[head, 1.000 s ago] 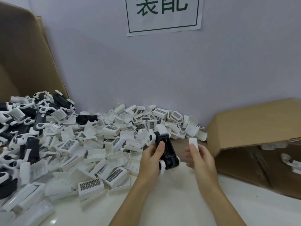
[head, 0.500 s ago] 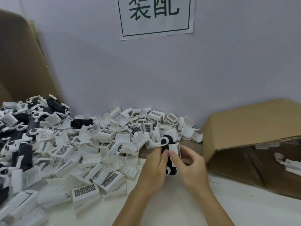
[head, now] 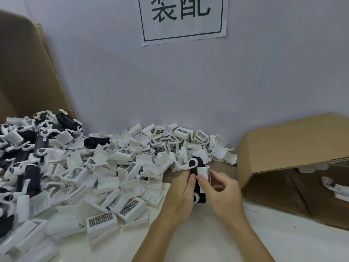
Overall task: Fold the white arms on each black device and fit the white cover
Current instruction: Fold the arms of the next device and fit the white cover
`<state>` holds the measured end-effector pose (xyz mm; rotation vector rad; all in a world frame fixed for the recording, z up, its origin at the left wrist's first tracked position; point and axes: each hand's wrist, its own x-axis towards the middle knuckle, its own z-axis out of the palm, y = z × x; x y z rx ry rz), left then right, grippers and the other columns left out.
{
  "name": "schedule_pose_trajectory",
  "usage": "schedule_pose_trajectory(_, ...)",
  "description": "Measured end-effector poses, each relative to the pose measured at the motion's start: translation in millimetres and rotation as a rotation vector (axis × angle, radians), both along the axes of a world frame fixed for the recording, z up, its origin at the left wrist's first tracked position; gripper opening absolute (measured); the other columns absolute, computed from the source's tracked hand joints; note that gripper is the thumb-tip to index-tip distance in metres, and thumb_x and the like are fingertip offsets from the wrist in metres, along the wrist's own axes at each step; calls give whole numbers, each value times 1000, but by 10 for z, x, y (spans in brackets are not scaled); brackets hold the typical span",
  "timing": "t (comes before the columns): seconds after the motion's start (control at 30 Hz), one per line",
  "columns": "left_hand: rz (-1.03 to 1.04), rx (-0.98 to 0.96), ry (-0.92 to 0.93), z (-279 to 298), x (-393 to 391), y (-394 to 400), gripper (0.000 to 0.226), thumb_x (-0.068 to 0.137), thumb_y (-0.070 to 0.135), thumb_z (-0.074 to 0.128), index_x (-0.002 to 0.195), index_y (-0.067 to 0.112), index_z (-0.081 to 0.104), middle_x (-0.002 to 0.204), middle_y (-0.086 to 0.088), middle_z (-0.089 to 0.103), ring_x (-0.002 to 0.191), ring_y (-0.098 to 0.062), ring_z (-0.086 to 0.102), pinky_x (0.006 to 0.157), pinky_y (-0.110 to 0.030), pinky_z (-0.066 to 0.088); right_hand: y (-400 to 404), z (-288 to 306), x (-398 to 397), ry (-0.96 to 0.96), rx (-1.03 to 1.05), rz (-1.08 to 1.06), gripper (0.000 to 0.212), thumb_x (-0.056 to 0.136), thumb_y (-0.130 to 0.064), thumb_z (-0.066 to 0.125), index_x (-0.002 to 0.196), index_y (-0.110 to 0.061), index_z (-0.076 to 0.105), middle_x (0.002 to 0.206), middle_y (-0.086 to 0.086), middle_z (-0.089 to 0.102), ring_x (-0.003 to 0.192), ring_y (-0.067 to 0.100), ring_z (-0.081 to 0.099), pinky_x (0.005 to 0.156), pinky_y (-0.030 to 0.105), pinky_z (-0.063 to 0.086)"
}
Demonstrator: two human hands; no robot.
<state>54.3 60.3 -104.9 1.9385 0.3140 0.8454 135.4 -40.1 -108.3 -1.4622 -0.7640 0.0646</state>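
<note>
Black device [head: 200,195] held above the tabletop [head: 207,242], long axis 12-to-6. Left hand [head: 179,193] grips its 9 o'clock flank, fingers curled. Right hand [head: 221,191] pinches the white cover [head: 204,172] onto its upper face, from 3 o'clock.

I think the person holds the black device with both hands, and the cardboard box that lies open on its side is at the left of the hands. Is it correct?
Not quite. In the head view both hands, left hand and right hand, do hold the black device, but the cardboard box lying open on its side is at the right of the hands, not the left.
</note>
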Motion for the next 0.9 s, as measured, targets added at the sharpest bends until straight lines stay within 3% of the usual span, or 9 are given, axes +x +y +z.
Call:
schedule_pose_trajectory(0.2,-13,-29,-33,-1,-6,10,31,98,32,38,108,25,67,98,13,73,95,-9,67,84,-25,51,-46,38,31,92,32,100,18,86,-23,76,99,-34,80,89,-3,74,82,15,70,70,22,54)
schedule_pose_trajectory(0.3,5,-86,-91,2,3,10,32,97,32,39,105,21,68,95,8,73,91,-11,68,81,-30,52,-61,48,36,82,5,139,17,85,-22,77,96,-35,80,88,-4,74,83,13,70,74,26,55)
schedule_pose_trajectory(0.43,38,-117,-126,22,-11,24,28,96,33,40,96,24,67,82,17,71,78,0,65,70,-13,45,-27,32,-19,78,11,166,16,85,-24,76,93,-37,80,85,-4,73,79,14,69,72,24,53)
schedule_pose_trajectory(0.53,43,-103,-116,35,-24,10,27,97,31,39,91,26,65,75,22,67,71,5,61,65,-8,41,32,20,-66,98,65,119,16,88,-25,73,97,-37,79,93,0,75,88,19,71,79,39,58)
schedule_pose_trajectory(0.6,60,-57,-94,38,-23,20,27,98,31,39,91,27,64,77,22,68,72,4,61,66,-11,42,50,6,-81,70,61,98,17,89,-27,73,96,-42,78,93,0,74,88,18,70,81,43,57)
schedule_pose_trajectory(0.7,80,-22,-64,11,-18,48,32,98,36,37,101,24,67,89,12,72,86,-7,67,79,-31,52,65,0,-99,35,67,55,20,89,-29,73,90,-49,75,90,-2,73,84,14,69,79,40,58)
schedule_pose_trajectory(0.77,104,-23,-69,-8,-20,56,34,97,38,37,100,23,67,90,7,71,84,-12,67,80,-40,52,71,-3,-92,36,86,24,20,89,-29,72,88,-49,75,91,-4,72,84,12,69,77,36,57)
schedule_pose_trajectory(0.9,118,-45,-74,-5,-20,59,34,96,40,36,98,23,66,87,5,71,81,-13,66,77,-41,53,54,-7,-55,40,92,5,16,89,-30,71,95,-45,75,94,-6,72,86,9,69,77,31,55)
